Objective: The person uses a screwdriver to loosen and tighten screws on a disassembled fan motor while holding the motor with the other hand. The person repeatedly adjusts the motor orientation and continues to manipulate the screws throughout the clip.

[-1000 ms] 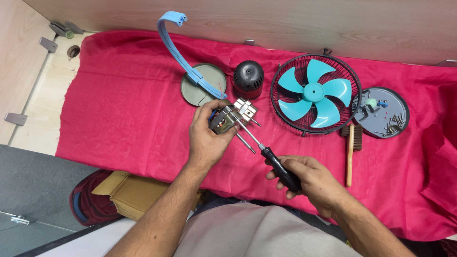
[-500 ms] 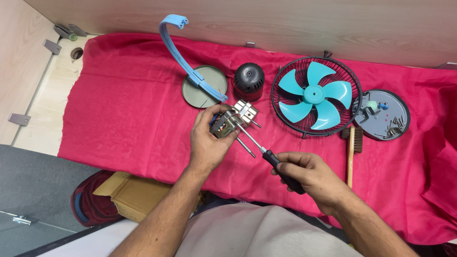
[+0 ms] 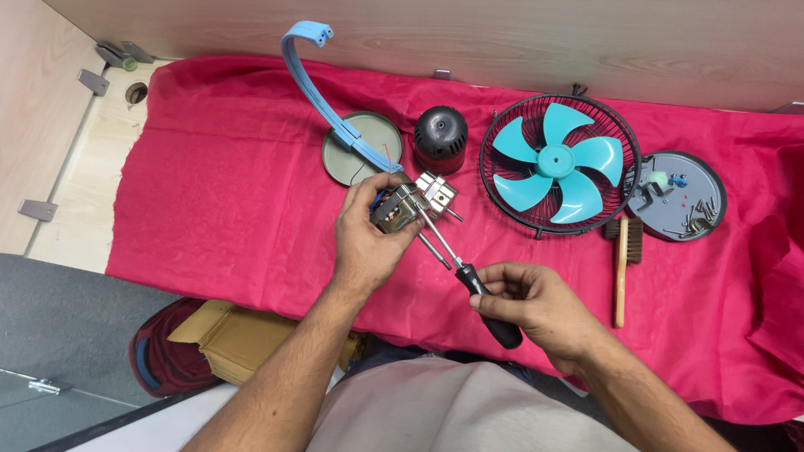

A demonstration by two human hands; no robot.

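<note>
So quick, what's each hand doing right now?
Left hand: closed around the small motor.
Right hand: closed on the screwdriver handle.

two hands are showing: one left hand [image 3: 366, 243] gripping one small metal motor [image 3: 412, 204], and one right hand [image 3: 536, 303] gripping one black-handled screwdriver [image 3: 469, 280]. one red cloth [image 3: 226, 184] is covering the worktop. lying on it are one fan cage [image 3: 559, 163] holding one teal blade wheel with five blades, one black dome cap [image 3: 441, 137], two round plates, one greenish [image 3: 368, 142] and one grey [image 3: 680, 194], one blue curved arm [image 3: 314, 84], and one wooden brush [image 3: 621, 264]. one cardboard box [image 3: 239, 339] is sitting below.
</note>
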